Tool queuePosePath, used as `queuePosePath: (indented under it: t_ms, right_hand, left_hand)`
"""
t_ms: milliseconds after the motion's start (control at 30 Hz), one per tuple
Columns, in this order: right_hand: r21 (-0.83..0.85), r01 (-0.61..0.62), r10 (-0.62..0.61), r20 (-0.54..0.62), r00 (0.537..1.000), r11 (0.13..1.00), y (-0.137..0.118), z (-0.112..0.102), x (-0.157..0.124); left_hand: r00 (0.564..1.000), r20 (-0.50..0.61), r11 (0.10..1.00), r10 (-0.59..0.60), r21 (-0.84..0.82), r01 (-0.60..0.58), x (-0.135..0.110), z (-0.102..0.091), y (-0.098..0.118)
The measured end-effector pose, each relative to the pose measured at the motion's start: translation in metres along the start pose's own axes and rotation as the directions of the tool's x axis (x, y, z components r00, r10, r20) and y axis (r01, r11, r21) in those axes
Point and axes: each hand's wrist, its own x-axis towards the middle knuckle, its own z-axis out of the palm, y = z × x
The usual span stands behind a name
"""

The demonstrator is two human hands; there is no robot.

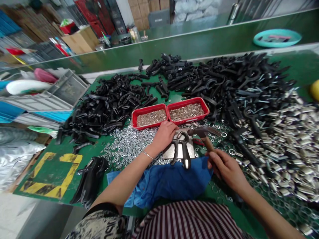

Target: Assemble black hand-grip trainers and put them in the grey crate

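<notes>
A black hand grip strengthener [185, 151] lies on a small metal plate [166, 153], its two handles pointing toward me. My left hand [164, 134] is closed at the strengthener's upper left side; its fingertips are partly hidden. In my right hand [225, 167] is a hammer [208, 143], gripped by its wooden handle. The dark hammer head sits just above and right of the strengthener, over the plate's far right corner. A blue cloth [174, 182] is spread in front of the plate.
Two red trays [149, 126] of small metal pins stand behind the plate. Heaps of black handle parts [107, 103] cover the back. Loose nuts [124, 146] lie left, metal sleeves [294, 146] right. Finished-looking black grips [89, 179] sit near yellow-striped tape [42, 187].
</notes>
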Motion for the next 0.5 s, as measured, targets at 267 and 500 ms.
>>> queuePosePath:
  t_ms: [267,500]
  right_hand:
    - [0.043,0.025,-0.024,-0.018,1.000,0.999,0.004,-0.004,0.005]
    - [0.059,0.003,-0.002,-0.017,1.000,0.998,0.000,-0.004,0.008]
  left_hand:
    - [0.974,0.057,0.938,-0.221,-0.263,0.228,0.003,0.006,0.001]
    - [0.990,0.099,0.993,-0.105,-0.042,0.110,0.010,0.017,-0.002]
